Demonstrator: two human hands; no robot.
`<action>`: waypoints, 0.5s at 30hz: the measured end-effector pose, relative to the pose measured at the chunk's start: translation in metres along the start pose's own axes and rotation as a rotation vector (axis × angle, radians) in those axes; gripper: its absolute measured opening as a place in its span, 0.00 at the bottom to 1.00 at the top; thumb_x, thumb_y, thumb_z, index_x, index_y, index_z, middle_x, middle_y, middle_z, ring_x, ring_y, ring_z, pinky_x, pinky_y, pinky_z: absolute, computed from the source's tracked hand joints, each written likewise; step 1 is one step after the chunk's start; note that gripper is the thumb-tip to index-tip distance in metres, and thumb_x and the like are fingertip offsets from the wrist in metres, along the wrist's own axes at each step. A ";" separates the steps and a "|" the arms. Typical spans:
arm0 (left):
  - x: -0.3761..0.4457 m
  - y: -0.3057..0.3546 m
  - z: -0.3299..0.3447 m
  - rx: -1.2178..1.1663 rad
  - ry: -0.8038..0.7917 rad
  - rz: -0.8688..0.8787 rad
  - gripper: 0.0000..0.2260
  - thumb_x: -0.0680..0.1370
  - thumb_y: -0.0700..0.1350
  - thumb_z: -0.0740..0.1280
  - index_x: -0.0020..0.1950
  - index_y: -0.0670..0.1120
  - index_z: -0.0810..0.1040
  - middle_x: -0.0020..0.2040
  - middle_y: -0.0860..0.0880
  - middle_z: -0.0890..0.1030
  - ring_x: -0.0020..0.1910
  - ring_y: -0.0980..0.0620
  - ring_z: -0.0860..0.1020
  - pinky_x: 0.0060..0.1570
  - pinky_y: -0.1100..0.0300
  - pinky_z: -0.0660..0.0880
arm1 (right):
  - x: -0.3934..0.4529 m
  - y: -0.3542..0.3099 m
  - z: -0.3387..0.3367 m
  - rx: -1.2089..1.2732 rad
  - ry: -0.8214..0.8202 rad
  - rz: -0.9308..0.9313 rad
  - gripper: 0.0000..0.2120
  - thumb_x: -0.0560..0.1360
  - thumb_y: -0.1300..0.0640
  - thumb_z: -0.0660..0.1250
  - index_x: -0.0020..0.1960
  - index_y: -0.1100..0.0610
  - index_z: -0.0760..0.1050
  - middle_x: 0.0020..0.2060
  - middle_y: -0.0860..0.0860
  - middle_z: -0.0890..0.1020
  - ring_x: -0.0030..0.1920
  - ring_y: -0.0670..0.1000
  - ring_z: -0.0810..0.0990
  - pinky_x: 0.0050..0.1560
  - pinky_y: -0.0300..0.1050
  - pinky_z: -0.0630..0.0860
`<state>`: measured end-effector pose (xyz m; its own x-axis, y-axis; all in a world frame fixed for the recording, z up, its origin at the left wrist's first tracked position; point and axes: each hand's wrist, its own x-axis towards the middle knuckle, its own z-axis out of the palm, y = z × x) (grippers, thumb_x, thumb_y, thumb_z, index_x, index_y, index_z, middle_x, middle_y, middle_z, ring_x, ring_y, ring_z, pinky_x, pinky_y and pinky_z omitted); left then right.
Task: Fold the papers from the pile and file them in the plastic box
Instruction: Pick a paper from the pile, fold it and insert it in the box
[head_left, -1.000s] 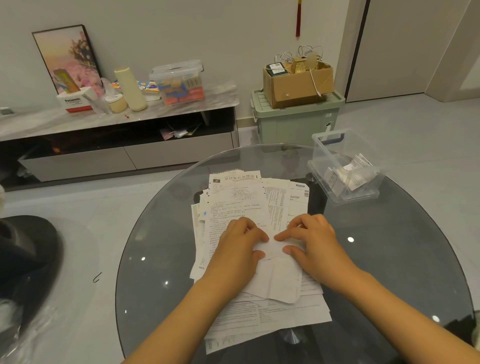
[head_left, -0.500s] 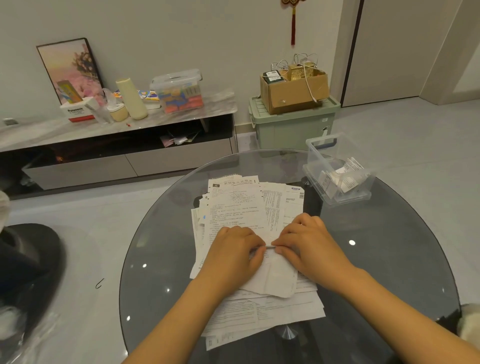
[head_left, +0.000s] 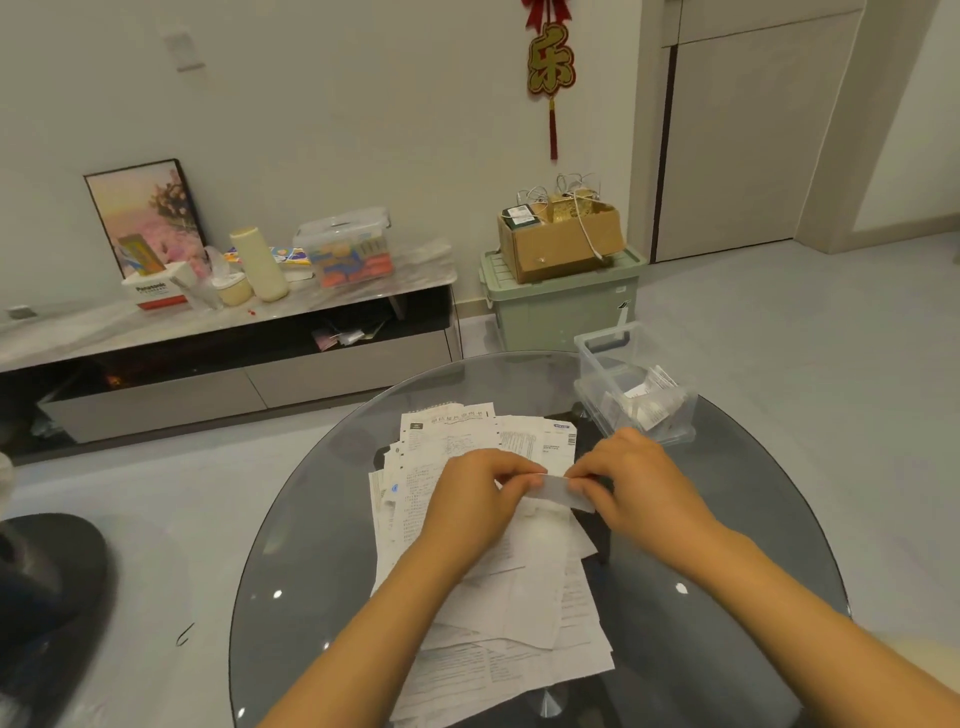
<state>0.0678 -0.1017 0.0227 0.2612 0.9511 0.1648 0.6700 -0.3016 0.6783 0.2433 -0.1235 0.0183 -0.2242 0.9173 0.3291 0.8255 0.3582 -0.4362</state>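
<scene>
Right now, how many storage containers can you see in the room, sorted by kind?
Clear plastic boxes: 2, the open plastic box on the glass table and a lidded box on the low cabinet
Green lidded bins: 1
Cardboard boxes: 1
Total: 4

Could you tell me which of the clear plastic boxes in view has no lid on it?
The clear box on the glass table, beyond the right hand, is open-topped with folded papers inside. The other clear box, on the low cabinet, has its lid on.
</scene>
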 end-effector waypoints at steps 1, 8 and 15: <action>0.006 0.005 0.000 0.006 -0.010 0.003 0.07 0.77 0.45 0.68 0.51 0.51 0.84 0.47 0.55 0.83 0.41 0.62 0.75 0.41 0.76 0.67 | 0.003 0.003 -0.004 -0.005 -0.014 0.025 0.07 0.76 0.54 0.65 0.49 0.51 0.82 0.39 0.43 0.78 0.48 0.47 0.69 0.49 0.40 0.66; 0.067 0.045 0.007 -0.092 -0.066 0.069 0.07 0.76 0.43 0.68 0.51 0.48 0.84 0.44 0.55 0.82 0.41 0.60 0.78 0.43 0.74 0.71 | 0.024 0.028 -0.042 -0.017 0.068 0.228 0.04 0.75 0.53 0.66 0.47 0.49 0.80 0.36 0.43 0.77 0.46 0.45 0.69 0.43 0.41 0.66; 0.133 0.072 0.027 -0.071 -0.120 0.135 0.04 0.77 0.41 0.67 0.49 0.46 0.81 0.47 0.48 0.83 0.48 0.52 0.80 0.50 0.62 0.75 | 0.057 0.062 -0.065 -0.038 0.183 0.373 0.05 0.74 0.53 0.67 0.47 0.51 0.82 0.39 0.48 0.82 0.40 0.48 0.78 0.41 0.45 0.77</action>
<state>0.1702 0.0009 0.0740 0.4296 0.8861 0.1742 0.5734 -0.4167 0.7054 0.3148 -0.0599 0.0643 0.1866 0.9358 0.2990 0.8518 -0.0025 -0.5239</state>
